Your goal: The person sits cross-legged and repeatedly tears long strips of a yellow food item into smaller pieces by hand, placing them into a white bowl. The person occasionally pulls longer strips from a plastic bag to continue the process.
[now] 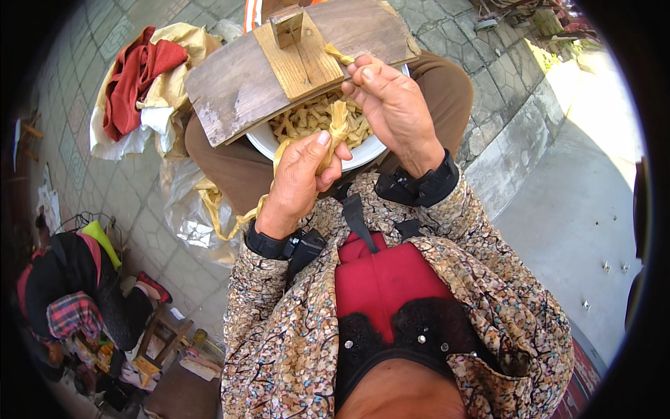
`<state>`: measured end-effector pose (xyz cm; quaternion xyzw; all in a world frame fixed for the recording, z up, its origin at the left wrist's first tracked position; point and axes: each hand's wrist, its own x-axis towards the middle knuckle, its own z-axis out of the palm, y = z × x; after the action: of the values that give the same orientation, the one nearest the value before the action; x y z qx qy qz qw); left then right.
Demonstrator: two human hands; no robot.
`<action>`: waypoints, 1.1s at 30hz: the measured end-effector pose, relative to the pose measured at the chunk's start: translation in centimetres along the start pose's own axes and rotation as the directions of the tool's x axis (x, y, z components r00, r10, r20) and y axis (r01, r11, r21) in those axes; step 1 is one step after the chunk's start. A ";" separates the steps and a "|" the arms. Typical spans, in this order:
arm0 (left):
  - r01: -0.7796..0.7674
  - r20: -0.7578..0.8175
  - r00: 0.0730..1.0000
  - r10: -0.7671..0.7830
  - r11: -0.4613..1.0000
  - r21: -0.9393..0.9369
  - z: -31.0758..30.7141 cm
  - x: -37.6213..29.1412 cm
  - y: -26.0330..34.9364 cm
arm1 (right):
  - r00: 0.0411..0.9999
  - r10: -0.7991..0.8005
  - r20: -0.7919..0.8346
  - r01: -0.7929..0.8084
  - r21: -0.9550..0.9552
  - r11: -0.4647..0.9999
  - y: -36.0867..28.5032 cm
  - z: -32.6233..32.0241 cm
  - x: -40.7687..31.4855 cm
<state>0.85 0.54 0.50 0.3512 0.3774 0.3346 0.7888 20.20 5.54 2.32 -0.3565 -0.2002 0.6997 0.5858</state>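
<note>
My left hand [303, 170] grips a folded, knotted bundle of yellow fibrous strip [338, 121], whose blunt end sticks up past the thumb. From it a long twisted strip [246, 217] trails back by the left wrist. My right hand [390, 99] is raised to the right, thumb and fingers pinched together. At its fingertips a short twisted yellow piece [339, 54] juts out over a wooden board [220, 102]. Below both hands, a white basin [261, 146] holds many short knotted yellow pieces [296, 125], partly hidden by the board.
A wooden block [288, 26] stands on the board, which lies across the basin between my knees. Left are a red cloth [136, 78] on a sack [178, 47] and a clear plastic bag [193, 225] with more strip. Another person [78, 293] bends over near a wooden stool [159, 340].
</note>
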 end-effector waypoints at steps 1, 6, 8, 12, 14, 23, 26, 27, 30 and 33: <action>0.058 0.057 0.997 -0.053 0.994 -0.089 -0.1 -0.7 -0.3 | 0.992 -0.118 0.052 0.110 0.149 0.983 -1.4 -0.2 1.0; -0.219 -0.054 0.804 0.592 0.380 0.899 0.0 -0.9 -1.1 | 0.970 -0.111 0.216 0.225 -0.629 0.744 -1.9 -1.3 0.1; -0.229 0.043 0.735 0.677 0.188 0.955 0.2 -0.5 -0.8 | 0.902 -0.031 0.430 0.367 -0.730 0.577 -1.0 -1.3 -0.7; -0.271 0.193 0.666 0.720 -0.007 0.963 0.4 -0.5 1.0 | 0.897 0.175 0.407 0.332 -0.879 0.341 -1.4 -0.7 -1.4; -0.274 0.114 0.756 0.644 0.153 0.950 0.6 -0.7 1.7 | 0.886 0.253 0.389 0.266 -0.873 0.409 -1.8 -0.3 -1.6; -0.172 0.040 0.985 0.168 0.943 0.284 0.4 0.1 1.8 | 0.742 0.176 0.647 0.616 -0.762 0.202 -2.6 -0.3 -2.7; -0.192 0.031 0.979 0.203 0.852 0.487 -0.6 -1.4 2.0 | 0.758 0.190 0.624 0.596 -0.781 0.188 -3.7 -0.8 -3.1; -0.187 0.015 0.976 0.216 0.804 0.565 -1.0 -1.9 2.2 | 0.778 0.180 0.602 0.570 -0.797 0.202 -4.0 -0.9 -3.1; -0.268 0.061 0.933 0.355 0.572 0.775 -1.6 -2.6 2.6 | 0.797 0.186 0.575 0.535 -0.814 0.224 -4.1 -1.1 -2.9; -0.283 0.052 0.903 0.427 0.498 0.820 -1.4 -2.0 2.7 | 0.786 0.075 0.614 0.607 -0.789 0.095 -3.6 -1.0 -2.1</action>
<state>-2.02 0.83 2.78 0.7142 0.4682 0.3062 0.4207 23.54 4.20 4.72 -0.4004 -0.8130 0.3360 0.2566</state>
